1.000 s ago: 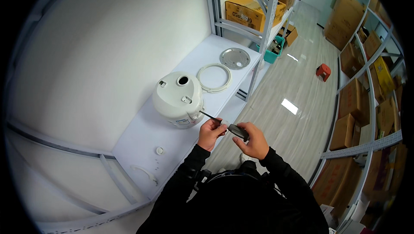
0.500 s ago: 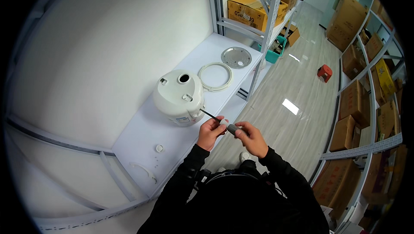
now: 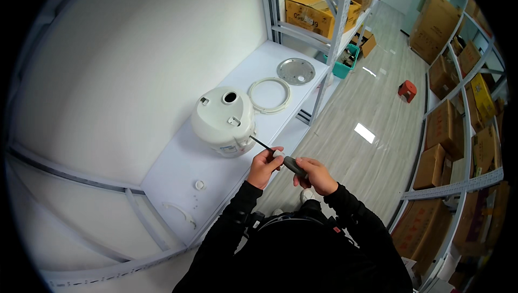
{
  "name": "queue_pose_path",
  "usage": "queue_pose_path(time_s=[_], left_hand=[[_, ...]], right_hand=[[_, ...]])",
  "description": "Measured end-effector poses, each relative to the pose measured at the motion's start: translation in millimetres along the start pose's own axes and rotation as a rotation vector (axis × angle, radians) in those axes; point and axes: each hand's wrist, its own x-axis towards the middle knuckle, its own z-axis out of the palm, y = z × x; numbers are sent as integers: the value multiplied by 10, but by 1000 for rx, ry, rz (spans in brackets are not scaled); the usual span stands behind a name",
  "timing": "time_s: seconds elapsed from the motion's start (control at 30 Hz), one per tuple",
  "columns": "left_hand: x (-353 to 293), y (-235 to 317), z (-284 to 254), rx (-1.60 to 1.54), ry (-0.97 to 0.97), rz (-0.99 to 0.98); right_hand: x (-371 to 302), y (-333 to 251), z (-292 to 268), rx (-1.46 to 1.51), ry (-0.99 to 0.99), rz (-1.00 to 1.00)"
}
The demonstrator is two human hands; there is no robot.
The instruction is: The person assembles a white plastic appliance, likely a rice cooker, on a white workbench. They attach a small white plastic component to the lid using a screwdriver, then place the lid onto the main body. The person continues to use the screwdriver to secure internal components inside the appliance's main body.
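A white rice cooker [image 3: 224,123] stands on the white bench [image 3: 175,171]. Against its lower right side rests the tip of a screwdriver [image 3: 295,166], which has a long dark shaft and a grey handle. My right hand [image 3: 319,176] is closed round the handle. Further down the shaft, my left hand [image 3: 262,167] pinches the screwdriver at a small white piece [image 3: 278,154], partly covered by my fingers. Whether the tip sits in a screw cannot be made out.
Behind the cooker lie a pale ring [image 3: 252,94] and a round metal plate [image 3: 296,71]. Nearer are a small white round part [image 3: 200,185], several tiny bits and a curved white strip [image 3: 181,213]. Racks with cartons [image 3: 447,131] line the right; a red stool [image 3: 407,91] stands on the floor.
My right hand has shifted its grip slightly back along the screwdriver handle, so more of the handle shows. The left hand and the cooker stay about where they were.
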Motion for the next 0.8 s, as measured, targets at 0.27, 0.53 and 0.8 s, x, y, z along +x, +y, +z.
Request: queue_pose_path(time_s=[0.27,0.53,0.8], left_hand=[[29,-116,-69,72,52,1],[-17,53,-22,-23,-24,11],[48,-105,-79,16,57,18]], right_hand=[[-34,61,149,-1193,347,-872],[11,-101,46,6,-57,68],[19,93,201,-930,357,-867]])
